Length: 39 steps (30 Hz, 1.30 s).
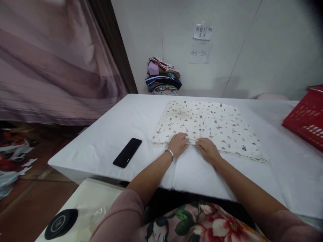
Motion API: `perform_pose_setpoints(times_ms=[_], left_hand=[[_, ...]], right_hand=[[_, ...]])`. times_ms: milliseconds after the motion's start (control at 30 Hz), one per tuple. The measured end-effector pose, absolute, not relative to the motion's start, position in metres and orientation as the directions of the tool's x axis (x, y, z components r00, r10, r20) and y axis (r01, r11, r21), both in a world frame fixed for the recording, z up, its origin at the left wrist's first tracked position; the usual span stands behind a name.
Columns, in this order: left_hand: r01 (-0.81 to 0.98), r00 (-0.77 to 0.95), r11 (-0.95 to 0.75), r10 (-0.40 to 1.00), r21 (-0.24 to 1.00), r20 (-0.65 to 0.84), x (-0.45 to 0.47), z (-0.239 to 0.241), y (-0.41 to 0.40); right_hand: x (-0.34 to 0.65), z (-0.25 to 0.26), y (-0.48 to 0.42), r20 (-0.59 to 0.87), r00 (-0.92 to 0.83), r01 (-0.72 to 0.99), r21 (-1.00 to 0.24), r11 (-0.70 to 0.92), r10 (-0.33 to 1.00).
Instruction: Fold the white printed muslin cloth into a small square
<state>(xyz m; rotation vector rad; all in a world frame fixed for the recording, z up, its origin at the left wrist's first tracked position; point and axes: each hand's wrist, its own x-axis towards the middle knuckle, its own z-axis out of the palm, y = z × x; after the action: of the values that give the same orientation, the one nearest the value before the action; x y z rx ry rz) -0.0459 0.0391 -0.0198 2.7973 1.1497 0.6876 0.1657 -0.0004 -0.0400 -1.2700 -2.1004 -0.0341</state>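
A cream cloth (209,126) printed with small dark motifs lies folded flat on the white table (106,141). My left hand (178,144) rests on the cloth's near edge, fingers curled onto the fabric, a bracelet on the wrist. My right hand (207,149) lies beside it on the same edge, fingers bent and pressing the hem. The two hands almost touch at the middle of the near edge.
A black phone (127,152) lies on the table to the left of my hands. A red plastic basket (306,117) stands at the right edge. A stack of folded clothes (163,76) sits against the far wall. A mauve curtain (55,60) hangs on the left.
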Motion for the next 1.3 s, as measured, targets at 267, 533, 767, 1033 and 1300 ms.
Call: perform_pose_setpoints(times_ms=[267, 533, 767, 1033, 1300], left_hand=[[0.698, 0.621, -0.698, 0.702, 0.162, 0.348, -0.0437, -0.018, 0.0391], [0.627, 0.66, -0.771, 0.6, 0.108, 0.453, -0.0504, -0.0152, 0.0354], [0.608, 0.687, -0.793, 0.549, 0.037, 0.477, -0.0514, -0.0184, 0.0336], [0.604, 0.691, -0.796, 0.546, 0.036, 0.474, -0.0506, -0.0186, 0.0333], [0.626, 0.708, -0.78, 0.585, 0.033, 0.395, -0.0488, -0.0184, 0.0328]], right_hand=[[0.1655, -0.0406, -0.0009, 0.554, -0.264, 0.785, -0.352, 0.51, 0.789], [0.1633, -0.0402, -0.0002, 0.55, -0.309, 0.822, -0.255, 0.509, 0.776], [0.1627, -0.0391, -0.0019, 0.6, -0.356, 0.823, -0.161, 0.544, 0.716], [0.1619, -0.0358, -0.0042, 0.607, -0.392, 0.821, -0.109, 0.561, 0.692], [0.1633, -0.0399, -0.0043, 0.578, -0.415, 0.83, -0.076, 0.552, 0.703]])
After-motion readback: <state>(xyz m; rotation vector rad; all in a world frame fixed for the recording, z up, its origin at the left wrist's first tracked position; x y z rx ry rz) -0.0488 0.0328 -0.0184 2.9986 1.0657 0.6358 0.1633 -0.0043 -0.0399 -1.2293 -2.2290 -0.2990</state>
